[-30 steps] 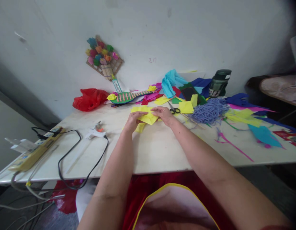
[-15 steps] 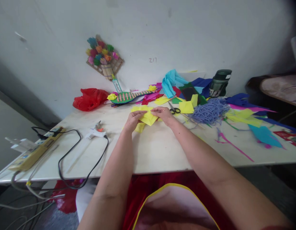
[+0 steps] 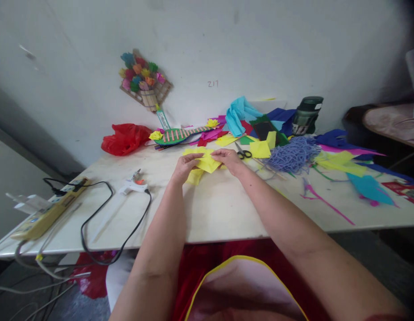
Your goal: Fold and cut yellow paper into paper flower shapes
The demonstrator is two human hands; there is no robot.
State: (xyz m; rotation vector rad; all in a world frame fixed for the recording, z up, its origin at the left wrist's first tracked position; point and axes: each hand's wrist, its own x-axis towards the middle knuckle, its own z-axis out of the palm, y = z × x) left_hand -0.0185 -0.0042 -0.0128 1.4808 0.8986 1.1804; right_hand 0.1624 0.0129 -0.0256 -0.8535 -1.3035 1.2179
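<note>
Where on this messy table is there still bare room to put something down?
The widest bare patch is the near middle of the table, between the black cord and the pink paper strip. A smaller one lies between the red bag and the glue gun. The far right is crowded with paper scraps, purple yarn and scissors.

desk [image 3: 213,214]: white top. left side: glue gun [image 3: 132,185] with black cord [image 3: 103,223], power strip [image 3: 48,211] near the edge. back: red plastic bag [image 3: 125,138], black-handled scissors [image 3: 242,153], heap of purple cord [image 3: 292,154], dark green jar [image 3: 305,116], coloured paper scraps [image 3: 357,176]. paper flower piece [image 3: 145,80] on the wall.
</note>
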